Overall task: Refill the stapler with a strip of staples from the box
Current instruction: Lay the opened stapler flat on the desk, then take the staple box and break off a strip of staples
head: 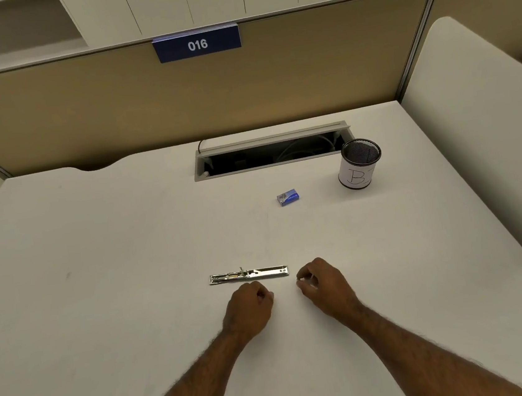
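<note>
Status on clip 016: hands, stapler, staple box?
Left hand curled, right hand pinching something small, unclear what. Stapler opened flat. Staple box farther back. Path clear.

soft, even overhead light on a pale desk, seen through a wide-angle lens

the desk (128, 245) is brightly and evenly lit, with only faint, diffuse shadows under the left hand (249, 306), the right hand (321, 285) and the mesh cup (360, 167); a sharp glint runs along the opened metal stapler (249, 275). the cable slot (271, 156) is dark and shows little detail. the partition (81, 114) bows and the desk's edges splay outward toward the corners. detail is slightly soft throughout, and the print on the small staple box (288, 197) cannot be read.
</note>
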